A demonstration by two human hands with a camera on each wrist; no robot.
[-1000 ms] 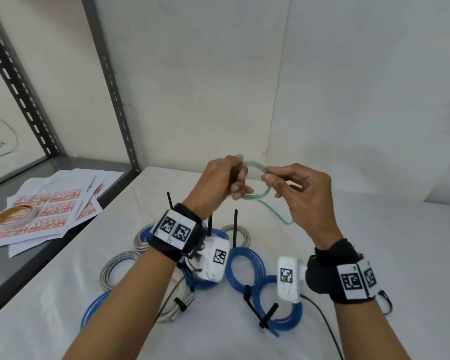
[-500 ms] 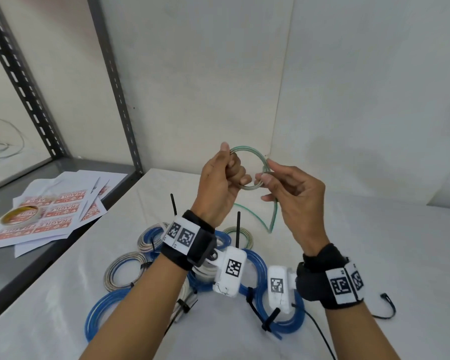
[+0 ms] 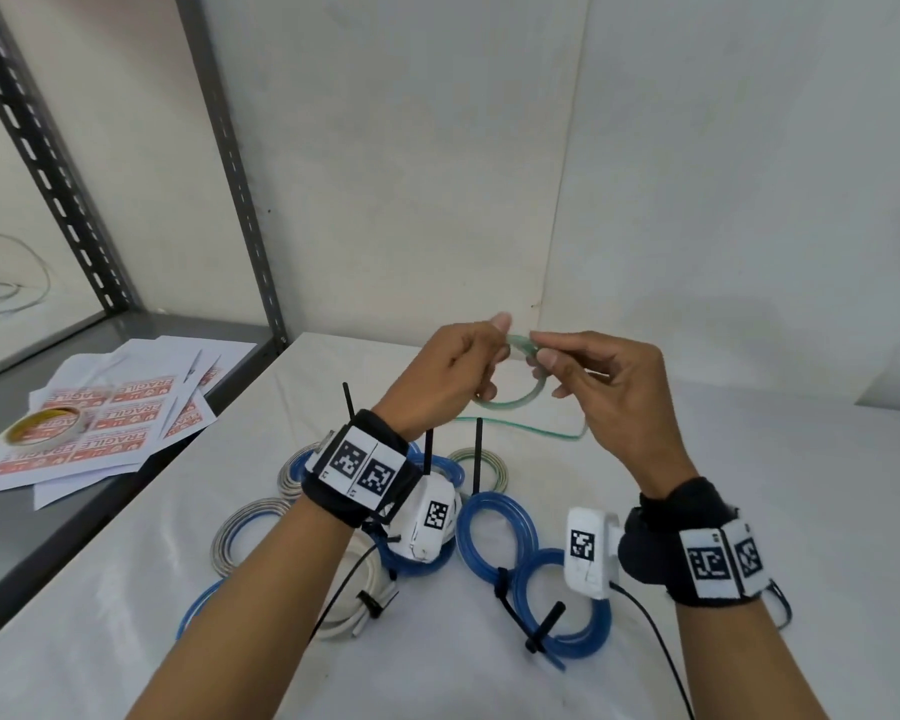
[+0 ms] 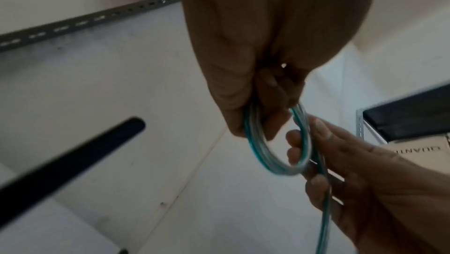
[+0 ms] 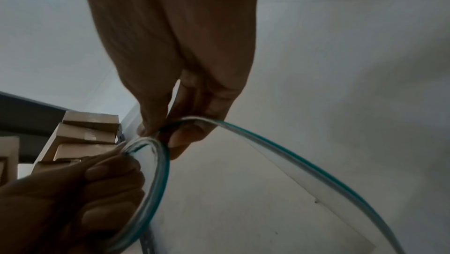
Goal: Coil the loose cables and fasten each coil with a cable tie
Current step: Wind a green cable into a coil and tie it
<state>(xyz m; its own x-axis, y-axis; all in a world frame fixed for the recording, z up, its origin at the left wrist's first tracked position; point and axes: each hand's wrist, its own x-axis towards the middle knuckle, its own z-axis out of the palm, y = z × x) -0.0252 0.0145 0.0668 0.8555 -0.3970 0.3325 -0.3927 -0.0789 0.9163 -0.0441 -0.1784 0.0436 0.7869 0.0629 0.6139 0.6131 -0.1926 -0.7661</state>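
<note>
Head view: a translucent green-tinted cable, wound into a small coil, is held in the air above the white cloth-covered surface. The coil's near side is gripped by the curled fingers and thumb of the left hand. The coil's far side is pinched between thumb and fingertips of the right hand; a loose tail trails below the coil toward the surface. Blue tied cable coils lie on the surface below the coil, fastened with black cable ties.
</note>
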